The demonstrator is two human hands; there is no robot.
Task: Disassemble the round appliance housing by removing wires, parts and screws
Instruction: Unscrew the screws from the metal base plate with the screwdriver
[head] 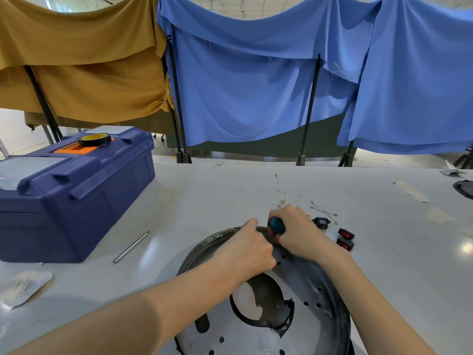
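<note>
A round dark metal appliance housing (309,290) with a perforated grey plate and a large jagged-edged opening in its middle lies flat on the white table (389,254), at the near edge in front of the person. The left hand (252,248) grips the housing's far rim, thumb along the edge and fingers curled down against the plate. Just beside it, the right hand (300,233) is wrapped around the teal handle of a screwdriver (277,224), held at the same far rim; its tip is hidden behind the hands. Beyond the right hand, loose thin white wires with metal terminals (286,194) lie scattered on the table. To their right sit a small black socket part (321,222) and two red rocker switches (345,239) close together. On the left stands a large dark blue plastic toolbox (76,201) with a roll of black tape (94,139) on its lid. A slim silver metal rod (131,246) lies between the toolbox and the housing, and a white paper packet (25,288) lies at the near left. Mustard cloth (84,73) and blue cloth (256,85) hang behind the table.
</note>
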